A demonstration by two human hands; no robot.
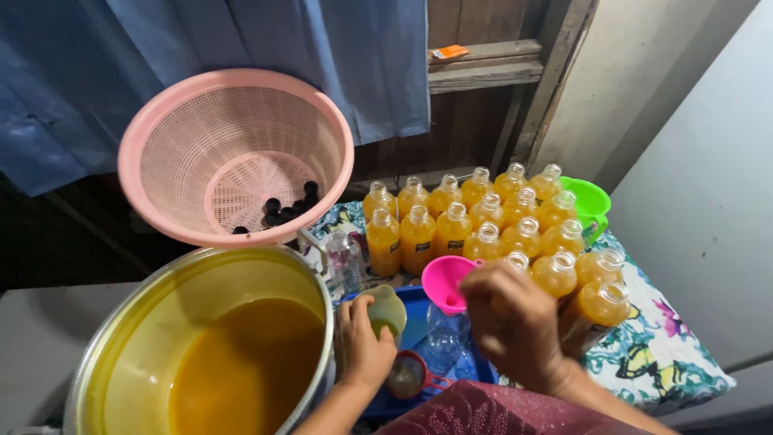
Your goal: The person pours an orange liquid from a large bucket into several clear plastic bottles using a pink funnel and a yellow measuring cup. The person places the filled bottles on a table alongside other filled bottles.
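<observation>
- Filling looks to be the step in hand: the left hand [360,342] is closed around a small pale cup [387,309], held just beside the rim of the big metal pot [88,379] of orange liquid [245,366].
- The right hand [511,318] is curled, fingers together, over the neck of a clear empty bottle [444,338], steadying the pink funnel [445,282] that sits in its mouth; whether it grips the bottle or the funnel stem I cannot tell.
- That bottle stands in a blue tray [483,369] at the near edge of the counter [676,354], between the two hands.
- By my judgement the next move calls for tipping the cup over the funnel without tilting the bottle, slowly enough that the funnel does not overflow.
- Crowded just behind stand the filled bottles [475,221], uncapped and close together; the nearest ones touch or nearly touch the right hand, so an elbow or wrist swing could knock them.
- A small strainer [408,375] lies in the tray below the left hand, and another empty bottle [345,259] stands behind the cup.
- A pink basket [161,145] holding dark caps [286,208] leans above the pot, near the cup's way back to the liquid.
- A green jug [592,201] sits beyond the bottles.
</observation>
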